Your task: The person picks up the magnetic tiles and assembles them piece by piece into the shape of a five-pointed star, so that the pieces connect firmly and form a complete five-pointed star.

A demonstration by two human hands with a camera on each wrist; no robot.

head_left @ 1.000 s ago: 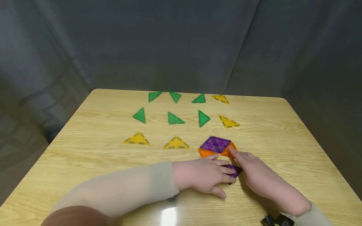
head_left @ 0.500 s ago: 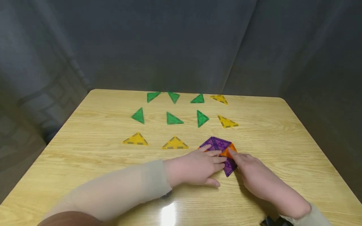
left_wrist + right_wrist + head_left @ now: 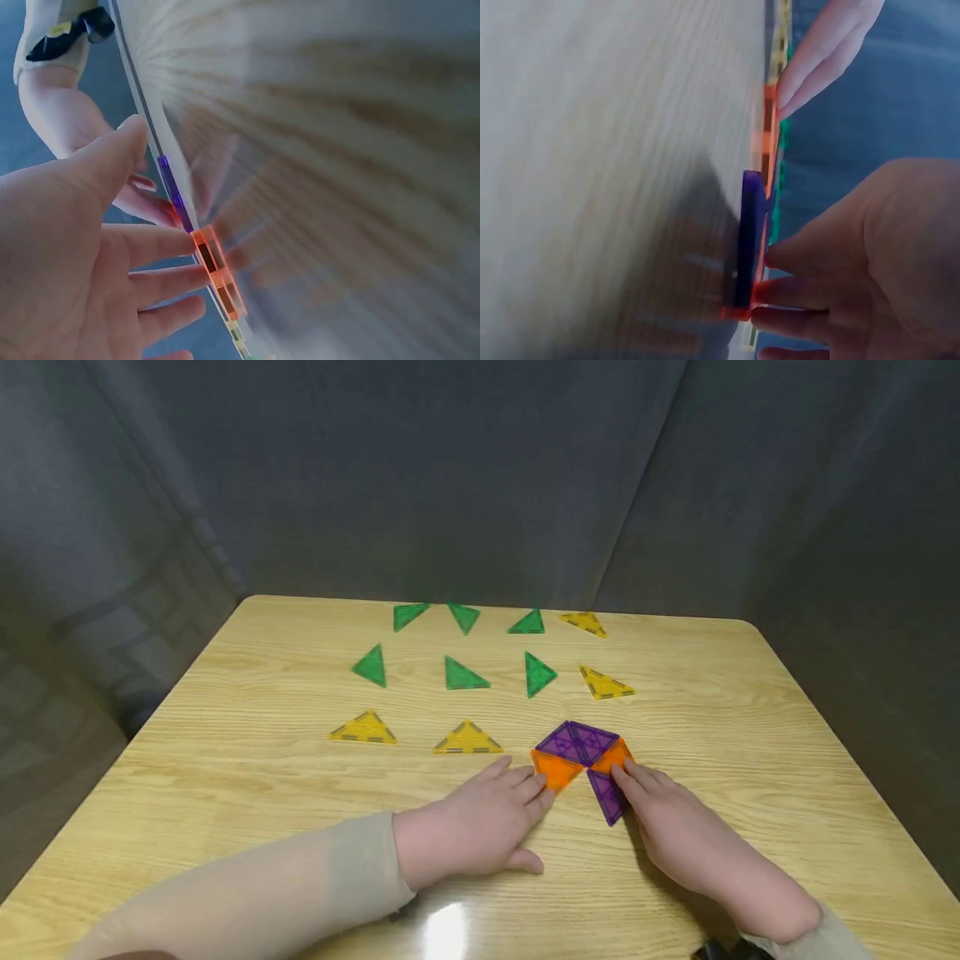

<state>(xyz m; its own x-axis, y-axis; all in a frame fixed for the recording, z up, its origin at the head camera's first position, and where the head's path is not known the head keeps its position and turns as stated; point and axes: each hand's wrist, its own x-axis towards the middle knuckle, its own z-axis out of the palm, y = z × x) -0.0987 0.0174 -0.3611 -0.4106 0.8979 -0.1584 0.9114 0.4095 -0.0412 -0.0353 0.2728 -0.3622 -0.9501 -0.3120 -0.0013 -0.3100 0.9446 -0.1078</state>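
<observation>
Two purple triangle magnetic tiles [image 3: 577, 743] lie flat edge to edge. Below them are a left orange tile [image 3: 553, 769] and a right orange tile [image 3: 613, 753], joined along their lower edges. A lower purple tile [image 3: 604, 797] hangs point-down from the right orange one. My left hand [image 3: 476, 827] lies spread, its fingertips touching the left orange tile's lower left edge; the left wrist view shows these straight fingers at the orange tile [image 3: 217, 274]. My right hand [image 3: 678, 831] rests extended fingers on the right orange tile and beside the lower purple tile [image 3: 748, 240], partly covering both.
Several green triangle tiles [image 3: 462, 674] lie spaced in two rows toward the far edge of the wooden table [image 3: 300, 627]. Several yellow triangle tiles [image 3: 468, 739] lie to the left of and beyond the purple and orange group. A dark curtain [image 3: 450, 485] stands behind the table.
The lower purple tile has moved up and left against the right orange tile. My left hand has moved off it, leftward to the left orange tile. The right hand stays nearly in place.
</observation>
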